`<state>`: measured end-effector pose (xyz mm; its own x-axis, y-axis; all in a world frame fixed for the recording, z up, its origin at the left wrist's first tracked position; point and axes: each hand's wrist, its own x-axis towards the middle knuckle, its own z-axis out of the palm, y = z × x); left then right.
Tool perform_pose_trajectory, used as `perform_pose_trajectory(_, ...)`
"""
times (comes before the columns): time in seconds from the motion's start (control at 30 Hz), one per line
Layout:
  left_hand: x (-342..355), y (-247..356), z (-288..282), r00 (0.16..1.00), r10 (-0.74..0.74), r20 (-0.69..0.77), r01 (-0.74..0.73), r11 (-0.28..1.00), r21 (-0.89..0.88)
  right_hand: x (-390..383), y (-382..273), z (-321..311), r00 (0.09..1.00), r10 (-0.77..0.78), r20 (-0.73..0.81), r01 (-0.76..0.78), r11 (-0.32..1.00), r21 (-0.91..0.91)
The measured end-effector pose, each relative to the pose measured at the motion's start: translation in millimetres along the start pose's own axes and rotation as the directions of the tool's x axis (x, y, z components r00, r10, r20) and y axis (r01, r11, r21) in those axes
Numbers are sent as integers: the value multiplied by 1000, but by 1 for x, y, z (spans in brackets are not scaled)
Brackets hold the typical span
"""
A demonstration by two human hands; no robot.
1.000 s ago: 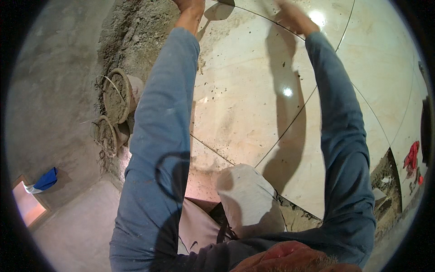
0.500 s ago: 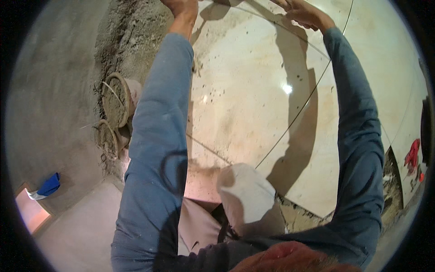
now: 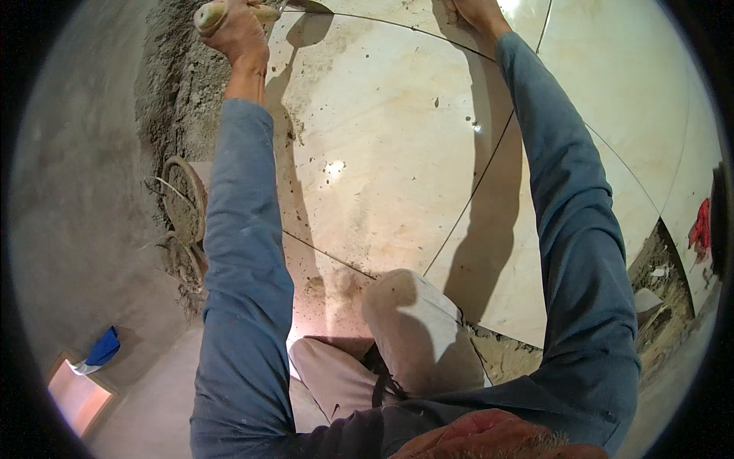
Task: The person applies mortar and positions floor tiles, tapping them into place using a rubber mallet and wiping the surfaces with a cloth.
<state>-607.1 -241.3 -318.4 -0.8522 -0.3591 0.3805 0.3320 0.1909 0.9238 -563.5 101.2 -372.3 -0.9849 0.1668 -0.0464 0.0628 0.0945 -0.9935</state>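
My left hand [image 3: 238, 37] is wrapped round the pale wooden handle of a trowel [image 3: 208, 17] at the top edge, over the strip of grey mortar [image 3: 180, 84]. Its thin metal blade points right, over the edge of a large cream floor tile [image 3: 382, 130], and is partly cut off by the top of the picture. Farther right, my right hand [image 3: 478, 14] is low over the tiles at the top edge. Its fingers are mostly out of the picture, so their pose is hidden. Crumbs of mortar are scattered on the tile.
Two mortar-crusted buckets [image 3: 183, 200] stand beside my left forearm, near the grey wall [image 3: 76, 176]. A blue cloth-like thing [image 3: 103, 348] is at lower left. On the right lie a red cloth [image 3: 699, 223] and a gap of rough mortar [image 3: 661, 268]. My knees [image 3: 409, 314] are at the near tile edge.
My left hand has moved left and nearer, bringing the trowel handle into view. My right hand has shifted left and farther up, with its fingers leaving the picture.
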Motion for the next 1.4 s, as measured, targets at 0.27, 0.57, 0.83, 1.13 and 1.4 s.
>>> perform_pose_trajectory(0.27, 7, 6, 7, 998, -17, 63, 23, 995, -96, 26, 36, -1, 901, -400, -167, 359, 904, -232)
perform_pose_trajectory(0.57, -32, 2, -18, 1000, -14, 21, 19, 969, -248, 14, 17, -3, 981, -140, -134, 124, 985, -124)
perform_pose_trajectory(0.83, -40, 17, -5, 995, -80, -63, 65, 975, -212, 22, 31, -5, 976, -183, -114, 159, 968, -192)
perform_pose_trajectory(1.13, -36, 2, -15, 998, 26, -60, -40, 969, -245, 22, 23, -5, 977, -148, -151, 127, 982, -137)
perform_pose_trajectory(1.4, -41, 0, -19, 995, -16, -99, -12, 960, -279, 17, 25, -3, 973, -184, -138, 168, 979, -117)
